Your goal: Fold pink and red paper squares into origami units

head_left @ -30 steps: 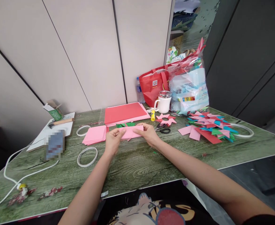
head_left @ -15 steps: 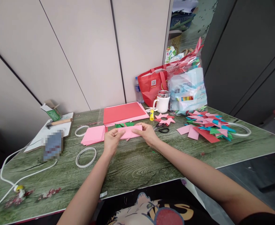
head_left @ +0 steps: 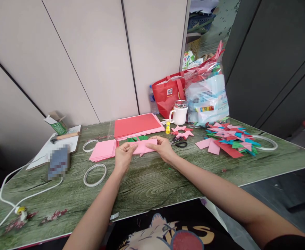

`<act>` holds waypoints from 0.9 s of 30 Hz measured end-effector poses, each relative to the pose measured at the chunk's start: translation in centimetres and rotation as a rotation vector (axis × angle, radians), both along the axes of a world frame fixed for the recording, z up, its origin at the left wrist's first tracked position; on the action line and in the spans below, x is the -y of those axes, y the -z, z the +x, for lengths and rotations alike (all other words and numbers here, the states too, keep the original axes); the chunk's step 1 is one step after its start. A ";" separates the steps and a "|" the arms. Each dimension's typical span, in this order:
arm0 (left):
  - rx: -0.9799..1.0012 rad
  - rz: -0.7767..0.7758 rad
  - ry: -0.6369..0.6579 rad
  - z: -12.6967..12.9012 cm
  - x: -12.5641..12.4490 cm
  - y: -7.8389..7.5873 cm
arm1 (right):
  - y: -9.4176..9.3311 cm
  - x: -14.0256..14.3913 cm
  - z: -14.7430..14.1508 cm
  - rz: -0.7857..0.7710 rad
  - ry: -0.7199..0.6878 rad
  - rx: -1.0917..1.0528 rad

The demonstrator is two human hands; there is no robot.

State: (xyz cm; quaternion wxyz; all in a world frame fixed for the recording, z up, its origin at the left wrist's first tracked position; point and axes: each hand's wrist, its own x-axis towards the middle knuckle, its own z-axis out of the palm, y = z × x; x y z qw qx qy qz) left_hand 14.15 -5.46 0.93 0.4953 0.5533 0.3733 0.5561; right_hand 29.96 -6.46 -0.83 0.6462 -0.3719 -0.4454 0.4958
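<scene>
A strip of pink paper, apparently folded, is held level between both hands above the table. My left hand pinches its left end between thumb and fingers. At the right end my right hand grips it the same way, thumb on the near face. Behind the strip, green paper shows partly, the rest hidden. Just left of my left hand lies a stack of pink paper squares. Black-handled scissors rest to the right of my right hand.
Red and pink sheets lie at the back, near a yellow glue stick, a white mug and a paper star ring. Folded paper pieces are heaped right. Tape rolls and a hammer sit left.
</scene>
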 end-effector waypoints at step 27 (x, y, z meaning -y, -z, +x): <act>-0.021 -0.004 0.003 0.4 0.2 0.1 | 0.1 -0.6 0.2 0.003 0.033 -0.026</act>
